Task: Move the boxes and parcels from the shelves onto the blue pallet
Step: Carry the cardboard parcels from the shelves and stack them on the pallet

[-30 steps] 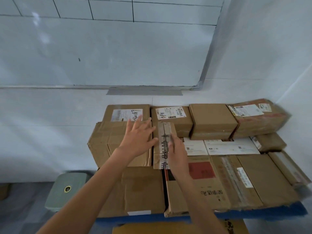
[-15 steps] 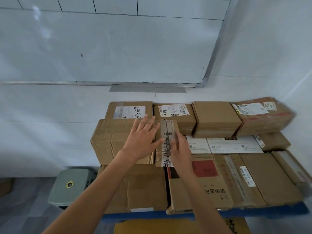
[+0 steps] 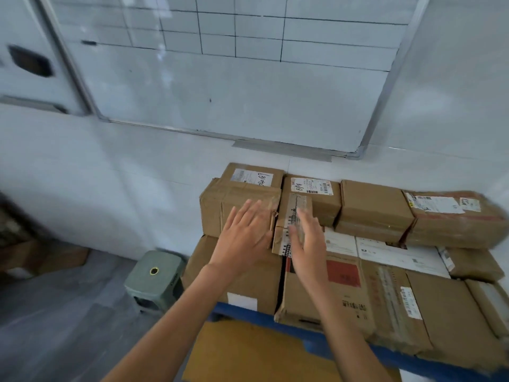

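Observation:
Several brown cardboard boxes are stacked on the blue pallet point(image 3: 316, 325) against the white wall. A narrow taped box point(image 3: 292, 216) stands in the upper layer between a wrinkled box point(image 3: 220, 205) on its left and a labelled box point(image 3: 314, 194) behind it. My left hand point(image 3: 242, 238) lies flat with straight fingers over the wrinkled box's front. My right hand point(image 3: 308, 244) is flat with straight fingers against the narrow box's right side. Neither hand grips anything.
A green plastic stool point(image 3: 155, 274) stands on the grey floor left of the pallet. A yellow-brown cardboard sheet point(image 3: 242, 351) lies in front of the pallet. A whiteboard point(image 3: 234, 86) hangs on the wall above. Blurred boxes point(image 3: 41, 257) sit at far left.
The view has swung left and tilted, so the stack now sits lower right. Both hands have drawn back a little along the boxes, fingers still straight.

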